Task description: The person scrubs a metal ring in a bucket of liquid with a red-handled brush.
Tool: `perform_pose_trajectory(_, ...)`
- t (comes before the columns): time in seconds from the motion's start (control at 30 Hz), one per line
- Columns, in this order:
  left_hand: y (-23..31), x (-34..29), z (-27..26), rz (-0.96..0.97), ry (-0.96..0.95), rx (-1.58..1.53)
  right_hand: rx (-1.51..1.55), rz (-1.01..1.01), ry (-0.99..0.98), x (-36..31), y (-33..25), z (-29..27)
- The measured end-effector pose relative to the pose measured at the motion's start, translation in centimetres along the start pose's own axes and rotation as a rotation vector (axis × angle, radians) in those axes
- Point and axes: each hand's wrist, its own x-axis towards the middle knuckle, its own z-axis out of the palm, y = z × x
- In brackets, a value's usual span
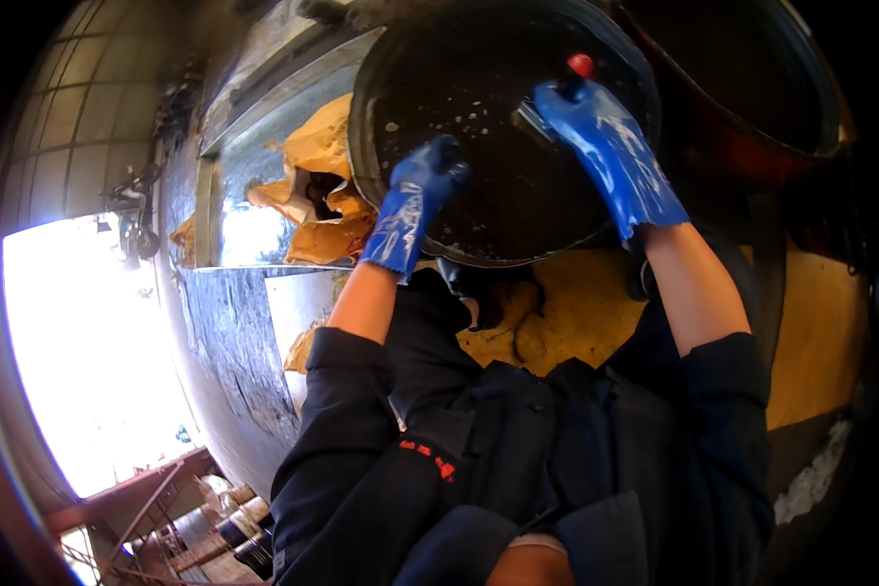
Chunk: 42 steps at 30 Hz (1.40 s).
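A large round black tub [361, 117] stands in front of me, dark inside with pale specks like foam or bubbles. Both my hands wear long blue rubber gloves and are over the tub. In my right hand [581, 112], on the right side, is a brush-like tool [534, 121]; a red knob [580, 65] shows beyond the fingers, seemingly its handle end. My left hand [428, 171] is curled closed near the tub's left side. Its fingertips are dark, and whatever they may hold is hidden.
Left of the tub, a torn yellow-brown paper bag [322, 234] lies by a metal frame [208, 210]. A second dark drum [830, 146] stands at the right. Yellowish floor [566, 303] shows below the tub, and metal racking [146, 527] at lower left.
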Motion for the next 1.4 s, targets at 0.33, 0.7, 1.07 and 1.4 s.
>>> perform_pose_trajectory(0.33,3.9,3.5,10.6,-0.19,-0.552,0.481,0.06,-0.07,0.042,-1.1,0.6,-1.6)
perform_pose_trajectory(0.7,2.3,2.9,12.1,0.015,-0.752,0.741,0.177,-0.024,-0.015,-2.2,-0.4,-1.7)
perform_pose_trajectory(1.07,3.8,3.6,9.4,0.237,-0.754,0.567,0.151,0.025,0.017,-1.7,0.0,-1.6)
perform_pose_trajectory(1.4,2.5,2.5,9.0,0.182,-0.808,0.894,0.248,-0.013,-0.095,-1.2,1.6,-0.3)
